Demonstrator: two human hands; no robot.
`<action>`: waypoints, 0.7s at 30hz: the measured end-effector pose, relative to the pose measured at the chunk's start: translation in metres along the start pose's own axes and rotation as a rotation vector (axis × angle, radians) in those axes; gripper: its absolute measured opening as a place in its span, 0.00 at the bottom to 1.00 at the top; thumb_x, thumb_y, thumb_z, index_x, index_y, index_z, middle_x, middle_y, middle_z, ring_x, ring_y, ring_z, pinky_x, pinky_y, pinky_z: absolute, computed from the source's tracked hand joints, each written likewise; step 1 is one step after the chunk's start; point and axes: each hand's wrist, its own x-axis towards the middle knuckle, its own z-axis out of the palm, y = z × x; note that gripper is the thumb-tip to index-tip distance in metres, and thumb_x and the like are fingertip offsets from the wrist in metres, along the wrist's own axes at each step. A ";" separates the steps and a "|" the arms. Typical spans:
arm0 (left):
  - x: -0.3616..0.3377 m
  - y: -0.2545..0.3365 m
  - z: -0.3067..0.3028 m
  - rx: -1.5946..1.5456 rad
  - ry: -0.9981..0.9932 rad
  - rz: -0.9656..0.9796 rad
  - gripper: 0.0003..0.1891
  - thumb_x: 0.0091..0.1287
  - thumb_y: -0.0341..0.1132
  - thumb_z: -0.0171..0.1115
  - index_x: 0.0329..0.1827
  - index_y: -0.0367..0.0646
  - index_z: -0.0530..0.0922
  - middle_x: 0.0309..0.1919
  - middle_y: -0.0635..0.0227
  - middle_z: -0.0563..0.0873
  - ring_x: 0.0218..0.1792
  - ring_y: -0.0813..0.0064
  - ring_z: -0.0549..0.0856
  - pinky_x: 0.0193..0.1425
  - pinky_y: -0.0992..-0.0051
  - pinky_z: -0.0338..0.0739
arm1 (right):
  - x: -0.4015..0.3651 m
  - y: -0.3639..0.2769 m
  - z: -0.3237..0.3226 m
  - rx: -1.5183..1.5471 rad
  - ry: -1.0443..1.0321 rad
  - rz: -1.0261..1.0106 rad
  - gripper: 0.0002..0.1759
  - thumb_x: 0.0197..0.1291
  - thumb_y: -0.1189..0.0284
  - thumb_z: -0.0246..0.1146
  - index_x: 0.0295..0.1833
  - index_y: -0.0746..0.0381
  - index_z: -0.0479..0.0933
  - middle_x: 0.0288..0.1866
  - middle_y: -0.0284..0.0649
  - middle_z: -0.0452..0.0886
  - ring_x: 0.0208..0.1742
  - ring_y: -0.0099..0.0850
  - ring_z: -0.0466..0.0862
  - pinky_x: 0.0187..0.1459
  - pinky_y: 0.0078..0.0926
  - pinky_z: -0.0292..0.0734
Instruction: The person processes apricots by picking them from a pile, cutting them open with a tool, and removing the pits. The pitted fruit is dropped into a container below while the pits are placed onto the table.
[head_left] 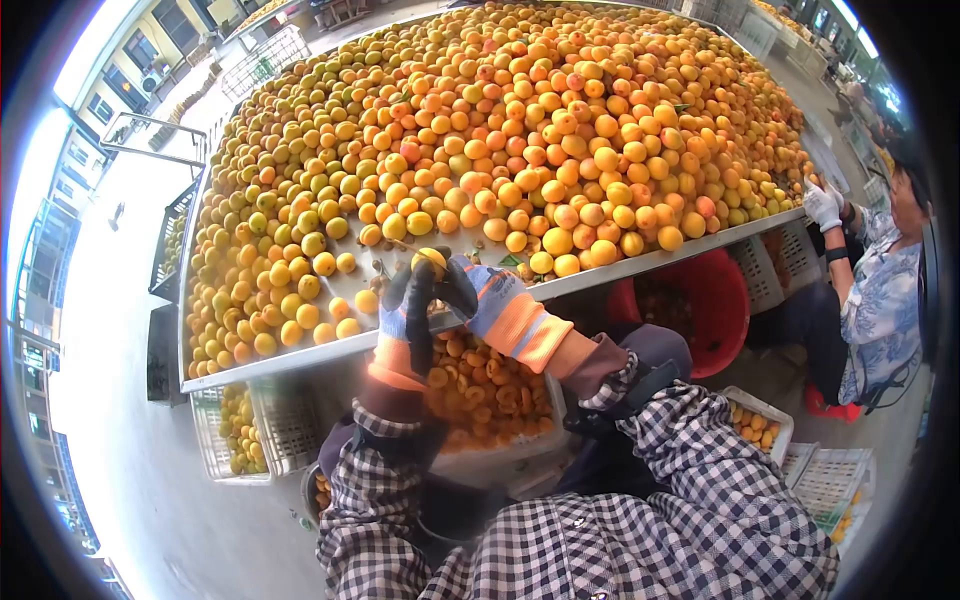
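Observation:
A yellow apricot (429,262) is pinched between my two gloved hands, just above the near edge of the metal sorting table (350,352). My left hand (402,305), in a grey and orange glove with dark fingers, closes on it from the left. From the right, my right hand (482,290), in a matching glove, has its dark fingertips against the same fruit. Whether a small tool is between the fingers is hidden. A large heap of apricots (520,130) covers much of the table in front of me. Below my hands, a container holds apricot halves (485,385).
A red tub (715,310) stands under the table's edge to the right. At far right sits another person (880,290), one white-gloved hand at the heap. White crates (290,430) stand below left, and a crate of apricots (755,425) sits on the floor at right.

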 end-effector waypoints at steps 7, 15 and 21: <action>0.001 -0.017 0.005 -0.570 0.076 -0.163 0.23 0.74 0.51 0.53 0.52 0.37 0.77 0.39 0.68 0.84 0.40 0.76 0.82 0.47 0.76 0.75 | -0.001 -0.002 0.012 0.045 -0.023 0.038 0.17 0.60 0.66 0.62 0.52 0.62 0.70 0.40 0.53 0.82 0.44 0.52 0.82 0.43 0.43 0.78; 0.000 -0.005 -0.003 -0.172 0.001 -0.091 0.22 0.74 0.49 0.52 0.55 0.36 0.76 0.33 0.68 0.82 0.36 0.77 0.81 0.42 0.78 0.75 | 0.000 -0.012 -0.011 -0.185 -0.096 0.112 0.18 0.63 0.66 0.58 0.55 0.63 0.67 0.42 0.55 0.82 0.45 0.51 0.83 0.46 0.44 0.79; 0.002 -0.002 -0.003 -0.063 -0.077 -0.102 0.21 0.72 0.36 0.58 0.64 0.37 0.73 0.41 0.69 0.83 0.40 0.80 0.81 0.46 0.78 0.78 | 0.001 0.006 -0.007 -0.228 -0.170 0.144 0.24 0.64 0.64 0.58 0.60 0.64 0.64 0.47 0.55 0.81 0.48 0.52 0.82 0.48 0.45 0.78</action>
